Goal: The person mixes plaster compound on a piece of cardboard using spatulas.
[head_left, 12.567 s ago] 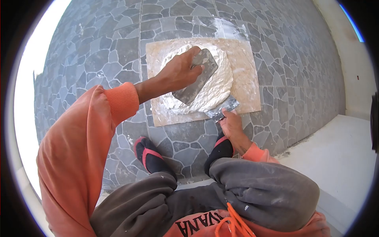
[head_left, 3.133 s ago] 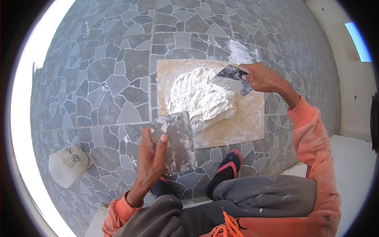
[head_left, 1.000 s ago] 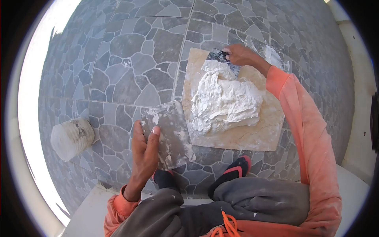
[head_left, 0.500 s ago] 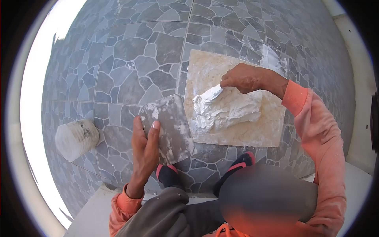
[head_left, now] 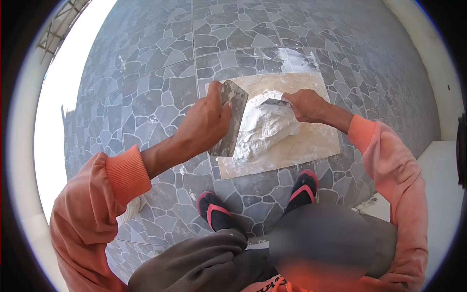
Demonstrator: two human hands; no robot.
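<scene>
Head view: beyond the beige board (head_left: 314, 141) is a white smear (head_left: 297, 61); well left of it, the left sleeve (head_left: 87, 187) mostly hides a pale container (head_left: 130, 211). Both hands slant inward, the left hand (head_left: 202, 125) gripping a gray plate (head_left: 234, 114) across the board's left edge, the right hand (head_left: 309, 105) clasping a scraper (head_left: 275, 102) at the white paste (head_left: 265, 127) on it.

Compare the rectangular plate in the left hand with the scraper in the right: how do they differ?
The rectangular plate looks much larger than the scraper. The plate shows a broad, stained face; the scraper is seen nearly edge-on, as a thin strip. The plate runs lengthwise toward the feet, while the scraper lies crosswise. Both look grey and are held in the hands.
</scene>
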